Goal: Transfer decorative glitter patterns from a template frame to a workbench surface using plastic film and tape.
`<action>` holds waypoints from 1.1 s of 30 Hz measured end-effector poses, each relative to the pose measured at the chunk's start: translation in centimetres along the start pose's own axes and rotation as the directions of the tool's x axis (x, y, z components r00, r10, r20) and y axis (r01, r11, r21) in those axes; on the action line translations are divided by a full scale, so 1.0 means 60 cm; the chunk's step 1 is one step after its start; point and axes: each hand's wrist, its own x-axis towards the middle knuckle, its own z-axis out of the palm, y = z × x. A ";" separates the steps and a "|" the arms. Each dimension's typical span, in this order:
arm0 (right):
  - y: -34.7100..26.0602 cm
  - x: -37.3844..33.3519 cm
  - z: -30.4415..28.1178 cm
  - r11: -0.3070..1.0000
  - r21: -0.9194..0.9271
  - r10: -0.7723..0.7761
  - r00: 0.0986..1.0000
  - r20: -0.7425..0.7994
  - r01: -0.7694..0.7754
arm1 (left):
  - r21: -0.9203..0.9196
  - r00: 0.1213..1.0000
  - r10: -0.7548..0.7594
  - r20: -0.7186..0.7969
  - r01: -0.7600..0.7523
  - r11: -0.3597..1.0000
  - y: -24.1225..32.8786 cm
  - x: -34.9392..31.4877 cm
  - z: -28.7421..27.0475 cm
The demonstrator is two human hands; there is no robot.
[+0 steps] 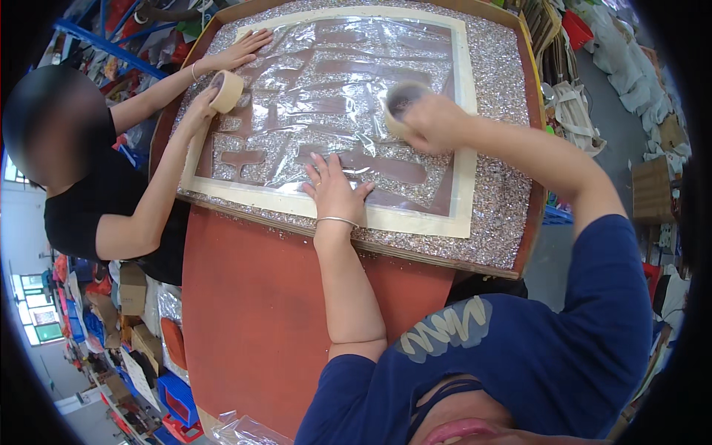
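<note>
My left hand (337, 191) lies flat with fingers spread on a clear plastic sheet (282, 159), near its front edge. Through the sheet show brown cut-out shapes and glittering chips. My right hand (437, 124) grips a roll of masking tape (393, 120) over the sheet's right half; the hand is slightly blurred. Cream tape (465, 74) borders the sheet. At the left, a co-worker's hand (199, 111) holds another tape roll (228, 93) by the sheet's left edge. That person's other hand (245, 50) presses flat on the far left corner.
Sparkling chips (500, 148) surround the sheet inside a raised wooden rim (535, 96). A red-brown tabletop (259, 311) lies in front, with crumpled clear plastic (245, 430) at its near edge. The co-worker (111, 185) stands close on the left. White bags (623, 59) line the right side.
</note>
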 end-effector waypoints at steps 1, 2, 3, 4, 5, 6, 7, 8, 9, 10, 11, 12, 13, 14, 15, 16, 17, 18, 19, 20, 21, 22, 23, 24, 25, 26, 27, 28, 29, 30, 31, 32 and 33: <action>-0.029 -0.032 -0.018 0.991 0.018 -0.134 0.991 -0.002 0.134 | -0.015 1.000 0.013 0.009 -0.013 1.000 0.000 -0.001 -0.003; -0.054 -0.057 -0.029 0.965 0.036 -0.260 0.966 -0.008 0.260 | -0.014 1.000 0.011 0.009 -0.011 1.000 0.005 0.001 -0.006; -0.074 -0.061 -0.025 0.964 0.048 -0.260 0.966 -0.007 0.260 | 0.023 0.999 0.033 0.009 -0.034 0.999 0.007 0.001 -0.008; -0.092 -0.062 -0.019 0.973 0.040 -0.225 0.973 -0.044 0.227 | 0.060 0.998 0.055 0.012 -0.056 0.997 0.006 0.000 -0.008; -0.104 -0.064 -0.019 0.982 0.028 -0.184 0.980 -0.077 0.187 | 0.059 0.998 0.052 0.021 -0.053 0.997 0.001 -0.004 -0.008; -0.108 -0.047 -0.006 0.984 0.014 -0.177 0.981 -0.082 0.178 | -0.044 0.998 0.056 0.020 -0.056 0.997 -0.007 0.001 -0.014; -0.113 -0.019 0.013 0.986 0.001 -0.169 0.982 -0.088 0.170 | -0.145 0.998 0.061 0.019 -0.057 0.988 -0.012 0.004 -0.017; -0.120 0.017 0.029 0.986 -0.009 -0.165 0.977 -0.136 0.165 | -0.157 0.997 0.075 -0.032 -0.079 0.984 -0.023 0.005 -0.015; -0.125 0.047 0.044 0.988 -0.020 -0.155 0.971 -0.181 0.154 | -0.153 0.997 0.077 -0.028 -0.081 0.985 -0.025 0.008 -0.013; -0.128 0.067 0.056 0.989 -0.020 -0.149 0.972 -0.184 0.148 | -0.198 1.000 0.013 -0.028 -0.018 0.980 -0.023 0.014 -0.013; -0.131 0.085 0.063 0.991 0.008 -0.128 0.967 -0.220 0.133 | -0.244 0.998 -0.057 -0.029 0.048 0.969 -0.022 0.015 -0.015; -0.133 0.092 0.065 0.992 0.037 -0.105 0.961 -0.255 0.118 | -0.243 0.998 -0.057 -0.030 0.048 0.969 -0.029 0.016 -0.012; -0.134 0.081 0.062 0.992 0.038 -0.106 0.961 -0.255 0.119 | -0.275 0.996 -0.027 -0.079 0.004 0.961 -0.043 0.019 -0.007; -0.139 0.061 0.052 0.986 0.045 -0.152 0.972 -0.179 0.163 | -0.307 0.991 -0.008 -0.130 -0.032 0.951 -0.059 0.019 -0.003; -0.141 0.035 0.037 0.978 0.050 -0.195 0.975 -0.104 0.201 | -0.308 0.991 -0.013 -0.132 -0.028 0.951 -0.064 0.020 -0.004; -0.142 -0.002 0.015 0.975 0.065 -0.209 0.977 -0.029 0.211 | -0.292 0.983 0.004 -0.184 -0.058 0.955 -0.068 0.021 -0.004; -0.144 -0.037 -0.006 0.972 0.086 -0.224 0.973 0.048 0.220 | -0.275 0.973 0.017 -0.231 -0.083 0.958 -0.072 0.018 -0.003; -0.143 -0.060 -0.014 0.972 0.097 -0.221 0.974 0.051 0.215 | -0.359 0.982 -0.057 -0.178 -0.011 0.933 -0.049 0.015 -0.021; -0.139 -0.077 -0.022 0.971 0.114 -0.217 0.974 0.061 0.209 | -0.357 0.983 -0.057 -0.174 -0.009 0.934 -0.040 0.017 -0.024; -0.140 -0.080 -0.025 0.969 0.133 -0.217 0.974 0.070 0.206 | -0.367 0.978 -0.070 -0.198 -0.008 0.930 -0.037 0.019 -0.026; -0.143 -0.068 -0.017 0.969 0.138 -0.217 0.974 0.068 0.206 | -0.376 0.971 -0.083 -0.224 -0.008 0.927 -0.034 0.018 -0.028; -0.144 -0.043 0.000 0.974 0.084 -0.218 0.974 0.063 0.212 | -0.324 0.971 -0.089 -0.223 0.013 0.946 -0.031 0.015 -0.028; -0.137 -0.012 0.018 0.977 0.019 -0.211 0.976 0.057 0.210 | -0.319 0.971 -0.078 -0.224 0.003 0.948 -0.024 0.021 -0.028; -0.140 0.030 0.038 0.981 0.032 -0.187 0.981 -0.060 0.189 | -0.333 0.974 -0.100 -0.202 0.028 0.943 -0.023 0.014 -0.033; -0.139 0.070 0.059 0.986 0.045 -0.149 0.974 -0.173 0.159 | -0.346 0.978 -0.114 -0.172 0.049 0.937 -0.019 0.013 -0.031; -0.137 0.110 0.074 0.988 0.036 -0.141 0.970 -0.200 0.151 | -0.390 0.978 -0.122 -0.170 0.048 0.920 -0.028 0.018 -0.028; -0.136 0.140 0.085 0.990 0.030 -0.130 0.966 -0.223 0.140 | -0.387 0.980 -0.117 -0.161 0.047 0.921 -0.033 0.020 -0.023; -0.142 0.167 0.085 0.990 0.035 -0.127 0.966 -0.223 0.138 | -0.414 0.966 -0.159 -0.206 0.061 0.908 -0.040 0.021 -0.020; -0.145 0.188 0.077 0.995 0.058 -0.078 0.995 -0.067 0.082 | -0.437 0.949 -0.192 -0.250 0.066 0.897 -0.043 0.024 -0.020; -0.143 0.194 0.072 0.997 0.072 -0.028 0.995 0.093 0.021 | -0.520 0.944 -0.165 -0.286 -0.008 0.854 -0.046 0.025 -0.020; -0.137 0.183 0.072 0.997 0.073 -0.016 0.996 0.092 0.009 | -0.517 0.947 -0.156 -0.280 -0.012 0.856 -0.047 0.025 -0.017; -0.129 0.169 0.078 0.995 0.081 -0.064 0.995 0.079 0.058 | -0.533 0.953 -0.145 -0.265 -0.020 0.846 -0.054 0.024 -0.013; -0.127 0.154 0.078 0.989 0.093 -0.120 0.991 0.066 0.114 | -0.549 0.957 -0.141 -0.252 -0.021 0.835 -0.068 0.023 -0.010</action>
